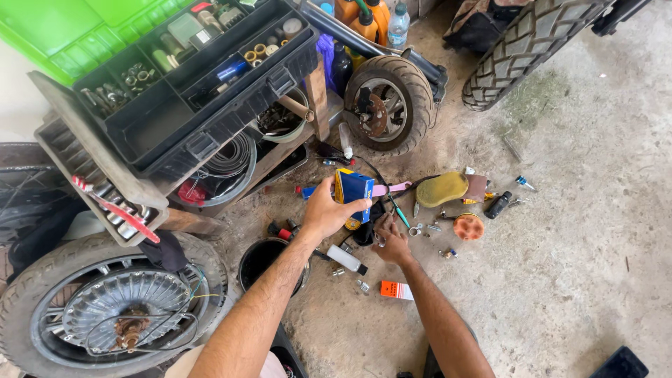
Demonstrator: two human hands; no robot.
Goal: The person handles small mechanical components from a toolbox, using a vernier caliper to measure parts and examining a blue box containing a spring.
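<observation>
My left hand (pixel 323 212) grips a small blue and yellow cardboard box (pixel 352 190), held upright over the concrete floor. Just to its right, my right hand (pixel 389 239) is closed around a small dark metal part, low near the floor. Below the hands lie a white tube with a black cap (pixel 346 258) and an orange and white carton (pixel 397 290). A yellow sponge (pixel 442 189), an orange round pad (pixel 468 227) and a small black bottle (pixel 498 204) lie to the right, among scattered bolts and screws.
An open black toolbox with a green lid (pixel 175 91) stands at the upper left. A small wheel (pixel 388 103) leans behind the hands, a large tyre (pixel 521 49) sits top right, and a wheel with a hub (pixel 112 308) lies bottom left beside a black bucket (pixel 260 262).
</observation>
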